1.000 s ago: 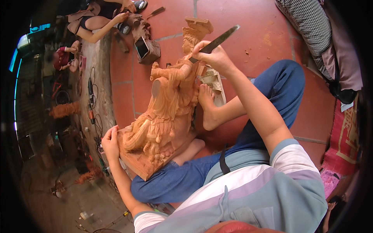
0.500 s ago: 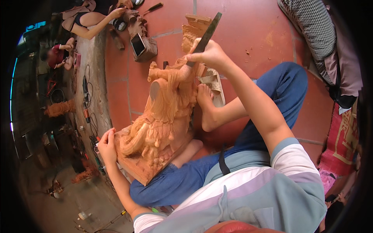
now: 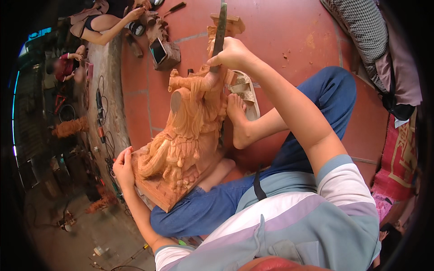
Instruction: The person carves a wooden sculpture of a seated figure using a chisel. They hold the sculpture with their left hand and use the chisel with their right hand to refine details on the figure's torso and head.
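A carved wooden statue (image 3: 190, 117) with a flowing robe lies tilted across my lap, its square base toward me. My left hand (image 3: 124, 168) is closed on the left edge of that base, steadying it. In my right hand (image 3: 231, 54) is a long, flat, dark metal file (image 3: 220, 29), gripped near its lower part and pointing away from me. The file's lower end meets the statue's raised arm near the shoulder. My fingers partly hide the far part of the carving, including the area around its head.
A phone (image 3: 158, 50) leans on a dark carved wood block (image 3: 169, 56) on the red tiles (image 3: 280, 27). A sandal (image 3: 246, 92) lies beside my bare foot. Along the left ledge rests a corded power tool (image 3: 100, 108). Another person's arm (image 3: 113, 32) shows at upper left.
The file has swung from slanting right to nearly upright, and my right hand has shifted a little left and away from me. My left hand stays on the base.
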### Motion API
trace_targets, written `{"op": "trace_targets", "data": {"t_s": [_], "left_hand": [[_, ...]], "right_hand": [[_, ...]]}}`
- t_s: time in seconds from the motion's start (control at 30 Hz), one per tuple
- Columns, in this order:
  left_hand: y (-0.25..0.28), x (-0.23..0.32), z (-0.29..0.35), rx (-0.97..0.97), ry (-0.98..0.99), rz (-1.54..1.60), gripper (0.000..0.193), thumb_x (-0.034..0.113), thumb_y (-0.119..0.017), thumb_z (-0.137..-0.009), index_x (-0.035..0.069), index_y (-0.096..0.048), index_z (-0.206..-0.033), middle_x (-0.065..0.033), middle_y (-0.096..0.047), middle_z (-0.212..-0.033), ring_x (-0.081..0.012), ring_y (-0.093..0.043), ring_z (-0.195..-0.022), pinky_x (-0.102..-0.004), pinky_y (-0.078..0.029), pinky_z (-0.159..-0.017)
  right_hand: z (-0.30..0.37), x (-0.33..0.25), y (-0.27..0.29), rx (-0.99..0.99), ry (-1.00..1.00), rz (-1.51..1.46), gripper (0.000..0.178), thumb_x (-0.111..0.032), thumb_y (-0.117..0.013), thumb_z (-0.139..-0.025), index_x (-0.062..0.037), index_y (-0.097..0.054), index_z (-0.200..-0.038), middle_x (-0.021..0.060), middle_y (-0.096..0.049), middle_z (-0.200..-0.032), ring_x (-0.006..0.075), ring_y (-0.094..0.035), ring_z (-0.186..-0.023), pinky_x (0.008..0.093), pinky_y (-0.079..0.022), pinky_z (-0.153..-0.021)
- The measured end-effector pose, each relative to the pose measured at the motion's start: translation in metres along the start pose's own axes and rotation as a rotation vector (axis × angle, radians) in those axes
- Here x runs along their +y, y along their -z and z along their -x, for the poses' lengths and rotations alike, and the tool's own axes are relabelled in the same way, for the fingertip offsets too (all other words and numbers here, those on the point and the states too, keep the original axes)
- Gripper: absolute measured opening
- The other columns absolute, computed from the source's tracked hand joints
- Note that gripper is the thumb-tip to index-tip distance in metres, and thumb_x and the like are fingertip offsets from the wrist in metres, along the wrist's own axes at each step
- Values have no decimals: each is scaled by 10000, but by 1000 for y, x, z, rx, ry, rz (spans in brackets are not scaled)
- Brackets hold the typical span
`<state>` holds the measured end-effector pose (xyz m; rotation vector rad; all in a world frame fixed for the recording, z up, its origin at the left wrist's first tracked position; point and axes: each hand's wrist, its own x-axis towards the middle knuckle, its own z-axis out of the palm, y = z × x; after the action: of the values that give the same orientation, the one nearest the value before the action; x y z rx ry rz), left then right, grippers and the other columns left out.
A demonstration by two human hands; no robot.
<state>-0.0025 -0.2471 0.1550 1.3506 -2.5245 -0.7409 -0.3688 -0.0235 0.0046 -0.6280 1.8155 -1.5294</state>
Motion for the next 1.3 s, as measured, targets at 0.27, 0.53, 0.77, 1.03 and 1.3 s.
{"op": "trace_targets", "data": {"t_s": [0.27,0.53,0.77,1.03,1.3], "left_hand": [[1,-6,1,-6,10,36,278,206,-588,-930,-17,-674,-1072,-87,-688,-983,-139,-623,-919,-269,-479,-822],[1,0,1,6,6,-22,276,203,-587,-930,-22,-674,-1064,-87,-690,-976,-145,-628,-904,-269,-476,-818],[4,0,6,14,7,-7,281,215,-586,-931,-19,-676,-1059,-88,-688,-982,-136,-621,-907,-264,-473,-813],[2,4,6,19,15,-23,272,199,-578,-933,-26,-675,-1052,-86,-689,-968,-137,-621,-899,-263,-473,-808],[4,2,3,10,-5,-21,281,206,-575,-938,-31,-672,-1053,-76,-685,-968,-124,-610,-883,-256,-470,-797]], "right_hand": [[0,-5,-3,-50,-13,-43,184,-107,-746,-639,-36,-619,-752,73,-652,-769,188,-620,-769,332,-474,-717],[-24,-23,-8,-202,-110,249,209,-134,-705,-656,-3,-699,-820,144,-689,-787,238,-678,-733,361,-525,-657],[-31,-27,-20,-241,21,356,236,-130,-723,-637,30,-702,-810,141,-694,-814,269,-678,-688,372,-550,-608],[-39,-40,-17,-303,-78,416,209,-108,-675,-662,23,-699,-823,137,-694,-782,228,-684,-695,343,-554,-601],[-44,-10,-2,-239,-24,163,174,-120,-710,-623,-20,-637,-746,96,-649,-714,209,-634,-664,330,-502,-603]]}}
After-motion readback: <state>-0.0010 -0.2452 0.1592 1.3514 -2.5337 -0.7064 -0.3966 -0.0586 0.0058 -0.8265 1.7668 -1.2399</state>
